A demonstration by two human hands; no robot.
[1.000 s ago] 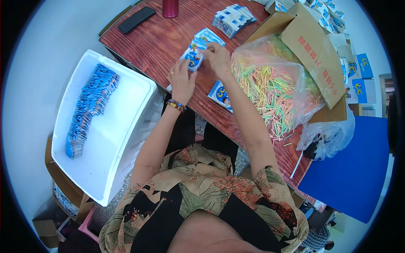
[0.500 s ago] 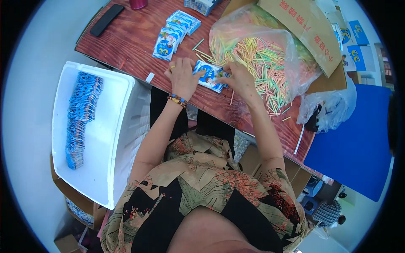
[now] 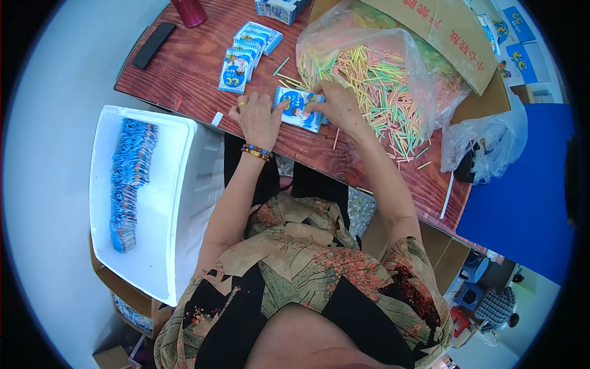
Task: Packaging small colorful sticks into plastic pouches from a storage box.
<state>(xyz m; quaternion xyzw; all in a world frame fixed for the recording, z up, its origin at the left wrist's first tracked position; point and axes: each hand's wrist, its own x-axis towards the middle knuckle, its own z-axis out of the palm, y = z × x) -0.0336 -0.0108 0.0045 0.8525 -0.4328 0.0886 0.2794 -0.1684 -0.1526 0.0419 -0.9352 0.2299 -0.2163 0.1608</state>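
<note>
A small blue-and-white packet (image 3: 297, 108) lies on the dark wooden table (image 3: 190, 67). My left hand (image 3: 259, 117), with a bead bracelet on the wrist, grips the packet's left end. My right hand (image 3: 338, 104) pinches its right end, beside the mouth of a clear plastic bag (image 3: 375, 74) full of thin coloured sticks. A fanned pile of the same packets (image 3: 246, 49) lies on the table just beyond my left hand.
A white foam box (image 3: 153, 203) to my left holds a long row of blue packets (image 3: 129, 178). A cardboard box (image 3: 448, 37) stands behind the bag. A black phone (image 3: 153, 44) and a red bottle (image 3: 189, 11) sit at the table's far left. Loose sticks (image 3: 412, 154) lie scattered on the right.
Both hands came back toward the table's near edge with one packet, away from the packet pile. The view shifted so the table sits higher in the picture.
</note>
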